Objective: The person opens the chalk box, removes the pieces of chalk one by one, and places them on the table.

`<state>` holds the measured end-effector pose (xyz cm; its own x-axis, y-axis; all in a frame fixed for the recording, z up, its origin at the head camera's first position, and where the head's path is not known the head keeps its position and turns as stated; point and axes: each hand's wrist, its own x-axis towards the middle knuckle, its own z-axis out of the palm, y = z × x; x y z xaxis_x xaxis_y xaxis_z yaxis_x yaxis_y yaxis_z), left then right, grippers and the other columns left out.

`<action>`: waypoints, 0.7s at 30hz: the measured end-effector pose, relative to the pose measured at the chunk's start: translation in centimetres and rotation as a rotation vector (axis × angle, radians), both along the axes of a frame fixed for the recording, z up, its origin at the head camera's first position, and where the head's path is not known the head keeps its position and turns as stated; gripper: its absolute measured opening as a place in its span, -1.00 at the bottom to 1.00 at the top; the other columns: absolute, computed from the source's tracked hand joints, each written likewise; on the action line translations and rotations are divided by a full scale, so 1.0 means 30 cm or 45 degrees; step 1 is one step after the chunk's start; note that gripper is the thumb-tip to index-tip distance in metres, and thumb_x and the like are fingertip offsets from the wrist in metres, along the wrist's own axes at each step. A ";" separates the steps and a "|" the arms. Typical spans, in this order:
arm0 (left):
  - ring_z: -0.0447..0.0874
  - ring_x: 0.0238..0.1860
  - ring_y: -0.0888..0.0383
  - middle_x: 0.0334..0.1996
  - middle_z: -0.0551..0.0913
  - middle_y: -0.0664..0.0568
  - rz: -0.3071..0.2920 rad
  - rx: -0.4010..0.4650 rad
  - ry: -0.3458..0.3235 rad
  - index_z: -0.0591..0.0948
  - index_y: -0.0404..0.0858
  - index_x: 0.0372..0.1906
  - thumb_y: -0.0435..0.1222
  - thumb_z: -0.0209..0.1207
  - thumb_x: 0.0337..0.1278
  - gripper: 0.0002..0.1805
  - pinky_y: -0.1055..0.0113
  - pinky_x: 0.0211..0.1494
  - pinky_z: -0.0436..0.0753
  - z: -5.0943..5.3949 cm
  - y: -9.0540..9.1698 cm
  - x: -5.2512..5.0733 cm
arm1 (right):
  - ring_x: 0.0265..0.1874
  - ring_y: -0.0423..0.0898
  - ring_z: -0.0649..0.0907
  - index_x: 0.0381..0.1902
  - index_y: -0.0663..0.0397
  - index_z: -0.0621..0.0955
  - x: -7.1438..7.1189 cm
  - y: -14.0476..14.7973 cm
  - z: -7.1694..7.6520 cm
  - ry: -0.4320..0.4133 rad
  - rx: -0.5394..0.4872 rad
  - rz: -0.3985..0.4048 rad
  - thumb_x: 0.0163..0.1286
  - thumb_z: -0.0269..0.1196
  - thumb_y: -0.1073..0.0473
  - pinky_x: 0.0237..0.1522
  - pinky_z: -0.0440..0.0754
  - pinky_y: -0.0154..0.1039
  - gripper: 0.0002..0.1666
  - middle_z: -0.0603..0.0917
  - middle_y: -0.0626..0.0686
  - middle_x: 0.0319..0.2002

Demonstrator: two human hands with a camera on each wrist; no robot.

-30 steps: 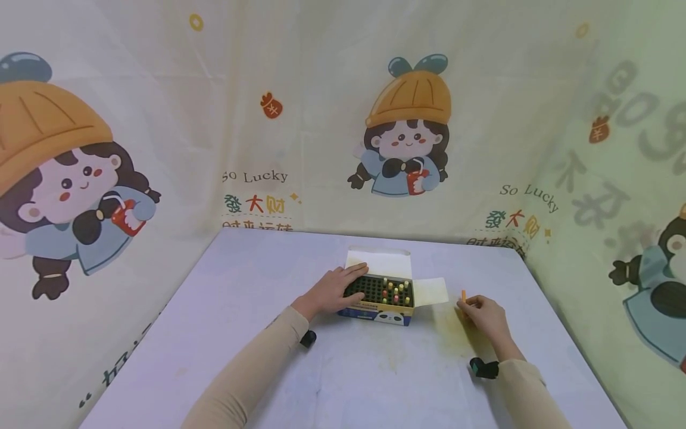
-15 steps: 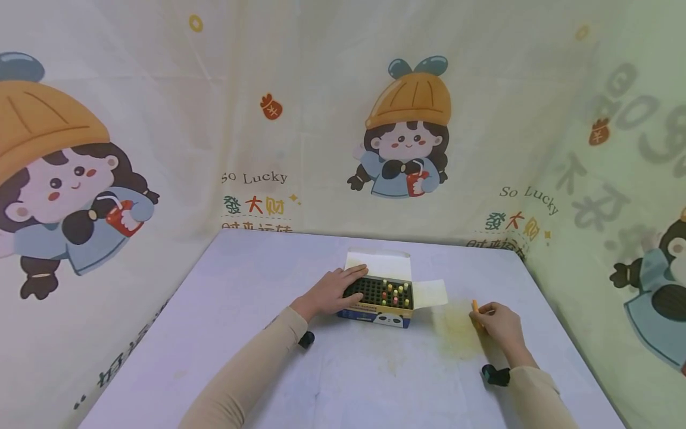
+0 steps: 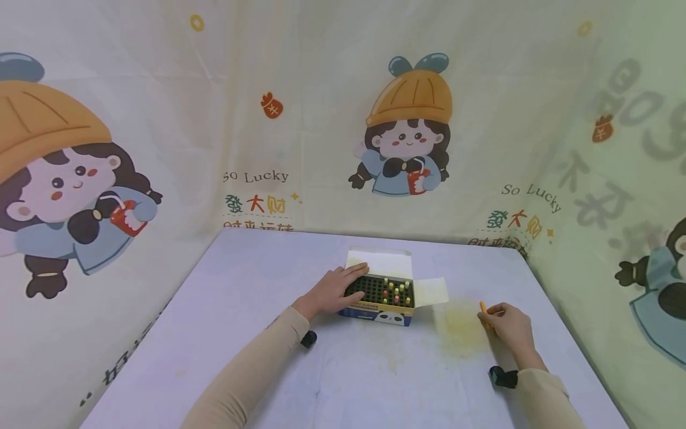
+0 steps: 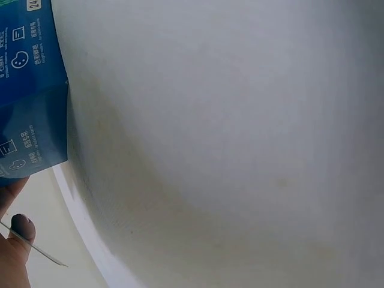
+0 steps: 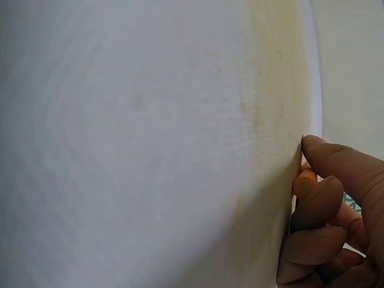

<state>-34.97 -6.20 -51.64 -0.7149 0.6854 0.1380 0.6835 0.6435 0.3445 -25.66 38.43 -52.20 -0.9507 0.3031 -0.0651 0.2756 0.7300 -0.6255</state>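
right hand (image 5: 348, 222) down at the right edge, pinching a stubby orange stick (image 5: 305, 186), round end facing us | white tabletop (image 5: 120, 150) hogs most of the view | yellowish smudges (image 5: 279, 66) streak its far side | soft shadow (image 5: 240, 258) beside the fingers | pale backdrop (image 5: 354, 66) beyond

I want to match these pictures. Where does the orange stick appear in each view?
Head: the orange stick is lower right, pinched in the right hand.
Left wrist: not in it.
Right wrist: toward the right side, below mid-height, its end showing in the same hand.
Shared landmark: the whitish table, in all three views.
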 end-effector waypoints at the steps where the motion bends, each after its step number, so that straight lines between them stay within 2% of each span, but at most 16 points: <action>1: 0.21 0.56 -0.30 0.68 0.05 0.17 0.003 -0.004 -0.005 0.05 0.09 0.69 0.22 -0.12 0.57 -0.24 -0.32 0.55 0.20 0.000 0.001 0.000 | -0.50 -0.08 0.60 -0.07 0.43 0.65 0.001 0.000 0.001 -0.002 -0.001 -0.002 0.37 0.40 0.01 -0.49 0.54 -0.23 -0.49 0.72 0.17 -0.38; 7: 0.20 0.57 -0.25 0.68 0.02 0.21 0.018 -0.016 -0.006 0.02 0.13 0.70 0.24 -0.15 0.57 -0.24 -0.29 0.56 0.19 -0.002 0.004 -0.003 | -0.48 -0.05 0.61 -0.08 0.41 0.64 -0.001 0.004 0.009 -0.006 0.004 -0.008 0.36 0.41 -0.01 -0.48 0.55 -0.22 -0.49 0.72 0.20 -0.36; 14: 0.21 0.57 -0.28 0.68 0.05 0.19 0.005 -0.001 0.013 0.06 0.10 0.69 0.23 -0.13 0.57 -0.24 -0.30 0.56 0.19 -0.004 0.001 -0.004 | -0.46 -0.03 0.61 -0.11 0.40 0.63 0.001 0.001 0.005 0.001 0.025 0.015 0.36 0.40 0.00 -0.47 0.55 -0.23 -0.51 0.72 0.20 -0.35; 21: 0.21 0.56 -0.32 0.67 0.07 0.16 -0.005 0.008 0.016 0.08 0.08 0.69 0.22 -0.12 0.57 -0.25 -0.34 0.53 0.21 -0.005 -0.004 -0.002 | -0.34 0.11 0.66 -0.11 0.41 0.62 -0.007 -0.020 0.029 0.024 0.122 0.039 0.38 0.38 -0.02 -0.42 0.55 -0.18 -0.49 0.72 0.33 -0.24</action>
<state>-35.02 -6.31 -51.80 -0.7105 0.6871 0.1516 0.6902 0.6388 0.3399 -25.88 37.84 -51.33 -0.9604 0.2779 -0.0190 0.2409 0.7945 -0.5573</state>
